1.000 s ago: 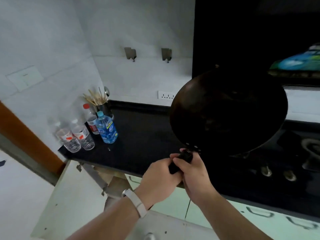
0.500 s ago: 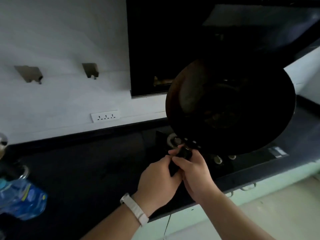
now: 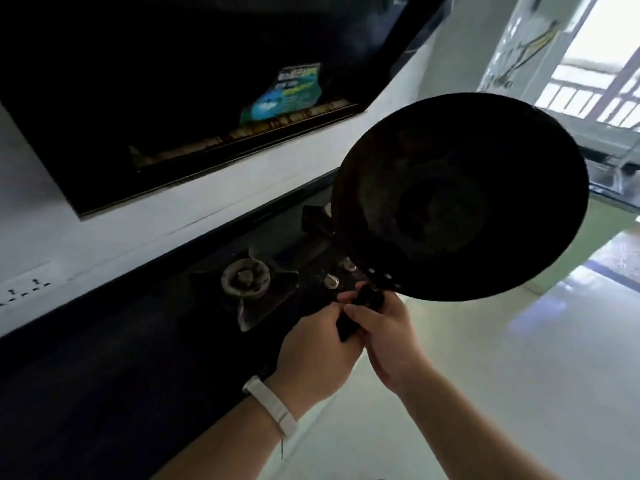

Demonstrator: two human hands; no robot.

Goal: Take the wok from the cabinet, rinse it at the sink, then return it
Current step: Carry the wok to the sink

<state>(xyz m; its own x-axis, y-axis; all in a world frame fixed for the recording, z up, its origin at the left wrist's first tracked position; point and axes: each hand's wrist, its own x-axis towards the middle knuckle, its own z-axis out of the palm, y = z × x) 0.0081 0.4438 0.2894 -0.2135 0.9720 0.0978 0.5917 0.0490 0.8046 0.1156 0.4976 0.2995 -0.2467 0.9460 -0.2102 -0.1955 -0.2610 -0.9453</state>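
Black wok (image 3: 460, 199) tilts up above the gas stove (image 3: 246, 282). Left hand (image 3: 317, 351) and right hand (image 3: 389, 337) each keep a closed grip on its handle (image 3: 362, 311).

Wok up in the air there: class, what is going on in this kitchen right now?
A person holds a dark wok by its handle, both hands wrapped around it: the left hand, with a white wristband, and the right hand. The wok is tilted up, its inside facing the camera, above the front edge of the black counter near the gas burner. No sink is in view.
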